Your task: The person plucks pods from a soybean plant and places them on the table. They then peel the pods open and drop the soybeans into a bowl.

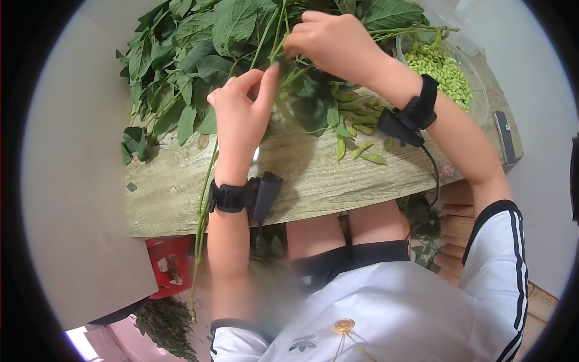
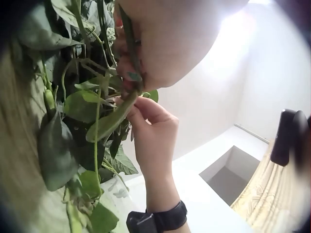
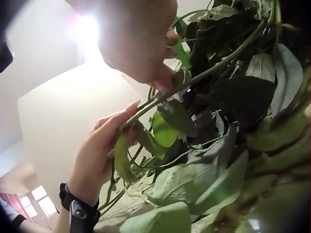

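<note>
My left hand grips a green soybean stem over the table, thumb pointing up along it. A plump green pod hangs from the stem close to the left fingers. From the other side comes my right hand, its bent thumb and fingers pinching the same stem a short way from the left thumb. Leaves partly hide the right fingertips in the right wrist view. Behind both hands lies a heap of leafy soybean plants.
Several loose pods lie on the wood-patterned table. A clear bowl of shelled green beans stands at the right, with a dark phone-like slab by the edge. Long stems overhang the front edge above a red basket.
</note>
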A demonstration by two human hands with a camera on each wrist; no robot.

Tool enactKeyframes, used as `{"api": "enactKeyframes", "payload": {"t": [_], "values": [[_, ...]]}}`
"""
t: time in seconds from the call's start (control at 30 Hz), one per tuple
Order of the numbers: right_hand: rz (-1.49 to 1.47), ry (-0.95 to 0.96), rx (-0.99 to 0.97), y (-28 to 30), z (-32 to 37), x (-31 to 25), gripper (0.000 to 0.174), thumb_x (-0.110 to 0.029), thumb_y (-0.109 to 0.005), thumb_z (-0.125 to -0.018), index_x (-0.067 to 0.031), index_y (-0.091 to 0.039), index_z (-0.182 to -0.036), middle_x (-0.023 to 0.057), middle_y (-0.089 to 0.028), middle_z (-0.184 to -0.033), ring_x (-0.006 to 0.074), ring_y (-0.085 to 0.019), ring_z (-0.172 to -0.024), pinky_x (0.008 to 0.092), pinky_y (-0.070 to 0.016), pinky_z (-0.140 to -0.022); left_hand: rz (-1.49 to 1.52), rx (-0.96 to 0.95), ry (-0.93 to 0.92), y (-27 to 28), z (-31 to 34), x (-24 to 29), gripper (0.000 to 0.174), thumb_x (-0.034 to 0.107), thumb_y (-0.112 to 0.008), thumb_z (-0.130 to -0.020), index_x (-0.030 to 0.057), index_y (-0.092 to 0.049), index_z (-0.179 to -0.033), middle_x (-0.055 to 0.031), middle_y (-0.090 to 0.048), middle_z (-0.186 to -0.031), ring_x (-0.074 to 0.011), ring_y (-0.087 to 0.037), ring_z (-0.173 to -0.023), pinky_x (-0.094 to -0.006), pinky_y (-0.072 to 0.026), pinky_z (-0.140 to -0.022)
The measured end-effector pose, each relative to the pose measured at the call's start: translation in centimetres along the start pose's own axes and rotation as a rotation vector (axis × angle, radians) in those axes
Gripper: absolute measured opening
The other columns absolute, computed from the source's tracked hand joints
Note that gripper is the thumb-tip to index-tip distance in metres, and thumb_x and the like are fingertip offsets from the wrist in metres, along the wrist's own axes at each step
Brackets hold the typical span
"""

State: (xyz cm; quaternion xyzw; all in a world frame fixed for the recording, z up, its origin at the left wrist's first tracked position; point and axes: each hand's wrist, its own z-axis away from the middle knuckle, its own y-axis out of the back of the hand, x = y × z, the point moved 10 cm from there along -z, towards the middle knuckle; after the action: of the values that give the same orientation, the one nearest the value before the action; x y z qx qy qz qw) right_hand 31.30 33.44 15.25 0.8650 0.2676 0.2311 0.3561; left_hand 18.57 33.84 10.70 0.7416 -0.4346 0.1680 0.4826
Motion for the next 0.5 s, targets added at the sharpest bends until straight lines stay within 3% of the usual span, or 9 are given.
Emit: {"api": "enactKeyframes", "payload": {"t": [0.07,0.1,0.13,0.17,0.2,0.27,0.33,0.43,0.5], "values": [[0.159,0.000,0.082,1.3,0.8,1.5,0.011,-0.008,-0.067,-0.069,-0.0145,-0.066,-0.078,-0.0040,-0.066,-0.079,0.0173,-0.065,-0.079,0.0346,-0.0548,-0.062,-0.041,0.048,-0.048,0.3,0.0,-0.2,0.039,0.034,-0.063,-0.093,0.0049,-0.064,-0.067,-0.0010,-0.047,-0.052,-0.0188,-0.043,-0.052,-0.0344,-0.0312,-0.076],[0.298,-0.111,0.066,2.0,1.3,4.6,0.010,-0.011,-0.069,-0.074,-0.0126,-0.071,-0.083,0.0011,-0.069,-0.082,0.0188,-0.064,-0.072,0.0321,-0.0541,-0.062,-0.078,0.100,-0.094,0.7,0.1,0.0,0.039,0.033,-0.064,-0.093,0.0038,-0.063,-0.066,-0.0017,-0.047,-0.050,-0.0185,-0.041,-0.049,-0.0333,-0.0328,-0.072],[0.170,-0.346,-0.072,3.7,1.9,8.3,0.011,-0.015,-0.069,-0.082,-0.0083,-0.075,-0.088,0.0113,-0.071,-0.084,0.0245,-0.064,-0.081,0.0358,-0.0525,-0.072,0.059,0.062,0.035,1.0,-0.2,-0.8,0.040,0.030,-0.065,-0.092,0.0016,-0.061,-0.065,-0.0024,-0.047,-0.049,-0.0161,-0.039,-0.046,-0.0302,-0.0340,-0.061],[0.144,-0.241,0.117,7.3,2.6,7.9,0.011,-0.014,-0.067,-0.084,-0.0063,-0.074,-0.089,0.0106,-0.070,-0.080,0.0251,-0.064,-0.076,0.0364,-0.0514,-0.067,0.062,0.077,0.021,1.3,-0.3,-0.9,0.040,0.029,-0.065,-0.092,0.0009,-0.061,-0.064,-0.0023,-0.047,-0.049,-0.0151,-0.037,-0.045,-0.0291,-0.0329,-0.056],[0.066,-0.376,0.096,8.6,3.6,9.5,0.014,-0.017,-0.070,-0.083,-0.0055,-0.074,-0.090,0.0107,-0.070,-0.082,0.0221,-0.064,-0.071,0.0344,-0.0509,-0.063,0.068,0.101,0.010,1.4,-0.5,-1.0,0.040,0.029,-0.065,-0.092,0.0001,-0.060,-0.064,-0.0021,-0.047,-0.048,-0.0141,-0.036,-0.044,-0.0281,-0.0317,-0.051],[-0.155,-0.496,0.010,9.1,5.8,8.9,0.011,-0.010,-0.070,-0.084,-0.0017,-0.073,-0.091,0.0096,-0.071,-0.084,0.0179,-0.063,-0.068,0.0300,-0.0507,-0.061,0.066,0.092,-0.001,1.0,-0.3,-1.0,0.040,0.029,-0.065,-0.092,0.0002,-0.061,-0.065,-0.0018,-0.047,-0.049,-0.0135,-0.036,-0.045,-0.0275,-0.0322,-0.052],[-0.572,-0.517,-0.098,6.3,8.9,6.9,0.015,-0.012,-0.071,-0.082,-0.0117,-0.075,-0.097,0.0016,-0.072,-0.090,0.0087,-0.062,-0.069,0.0244,-0.0509,-0.059,0.063,0.087,-0.030,0.9,-0.3,-0.5,0.039,0.030,-0.066,-0.092,0.0002,-0.061,-0.066,-0.0015,-0.047,-0.049,-0.0130,-0.035,-0.045,-0.0270,-0.0326,-0.053],[-0.567,-0.513,-0.334,3.8,11.5,2.4,0.022,-0.018,-0.072,-0.086,-0.0096,-0.075,-0.107,0.0055,-0.073,-0.097,0.0071,-0.058,-0.063,0.0223,-0.0453,-0.057,0.111,0.078,-0.013,0.9,-0.2,-0.2,0.041,0.030,-0.065,-0.092,0.0006,-0.059,-0.064,-0.0008,-0.046,-0.049,-0.0134,-0.035,-0.045,-0.0276,-0.0318,-0.054],[-0.452,-0.688,-0.329,3.1,11.9,2.1,0.034,-0.036,-0.072,-0.085,-0.0071,-0.075,-0.102,0.0106,-0.073,-0.092,0.0207,-0.065,-0.070,0.0297,-0.0502,-0.063,0.154,0.068,0.017,0.9,-0.2,-0.4,0.042,0.030,-0.065,-0.092,0.0011,-0.057,-0.062,-0.0001,-0.044,-0.049,-0.0138,-0.035,-0.045,-0.0283,-0.0309,-0.053]]}}
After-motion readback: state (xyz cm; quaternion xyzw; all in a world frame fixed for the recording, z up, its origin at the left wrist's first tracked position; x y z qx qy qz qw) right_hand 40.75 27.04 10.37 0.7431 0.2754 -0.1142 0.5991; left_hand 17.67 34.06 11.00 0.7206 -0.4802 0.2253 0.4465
